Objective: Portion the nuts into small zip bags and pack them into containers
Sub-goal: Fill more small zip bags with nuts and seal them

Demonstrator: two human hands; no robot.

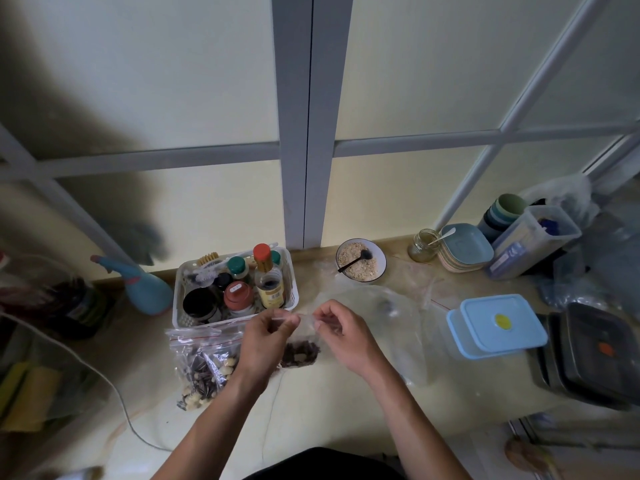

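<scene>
A small clear zip bag [300, 351] with dark nuts in its bottom hangs between my hands over the counter. My left hand [265, 341] pinches the left end of its top strip and my right hand [341, 336] pinches the right end. To the left lie filled zip bags [204, 365] with red seal lines, holding dark and pale nuts. Two stacked light-blue lidded containers [498, 327] stand at the right. A bowl of pale chopped nuts [361, 260] with a black spoon sits at the back.
A white basket [235, 289] of bottles and jars stands just behind my hands. Loose clear bags [398, 306] lie behind my right hand. Dark trays [595, 355], stacked plates [464, 247], a small jar [423, 245] and a clear box [533, 240] crowd the right. A blue spray bottle [145, 285] stands at left.
</scene>
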